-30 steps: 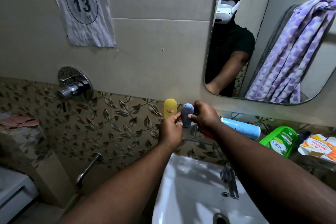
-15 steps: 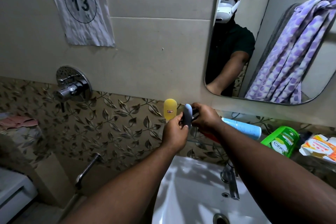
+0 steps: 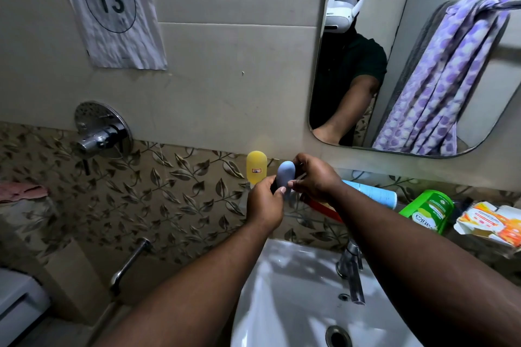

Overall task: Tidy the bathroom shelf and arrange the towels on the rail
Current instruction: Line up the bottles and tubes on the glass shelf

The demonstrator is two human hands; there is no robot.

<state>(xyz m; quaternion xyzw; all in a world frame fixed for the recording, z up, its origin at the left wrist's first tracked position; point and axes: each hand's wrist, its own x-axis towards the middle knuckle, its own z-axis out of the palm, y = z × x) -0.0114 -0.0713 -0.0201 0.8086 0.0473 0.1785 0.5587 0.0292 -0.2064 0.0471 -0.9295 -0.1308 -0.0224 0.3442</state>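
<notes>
The grey-blue bottle (image 3: pixel 285 175) has turned broadside, beside the yellow bottle (image 3: pixel 256 167).

Blue-grey capsule-shaped item (image 3: pixel 285 175) has turned again: broad face to cam 1 s ago, edge-on & thin 0.5 s ago, now broad face showing once more, rounded top up. Left hand (image 3: pixel 265 205) has slid a bit lower on it; thumb tip now presses the lower front of the item, where before the fingers wrapped its side. Right hand (image 3: pixel 313 177) has shifted its pinch: fingertips now at the item's right edge & behind its top. Gap betw. item & yellow bottle (image 3: pixel 256 167) looks slightly wider than 0.5 s ago.
</notes>
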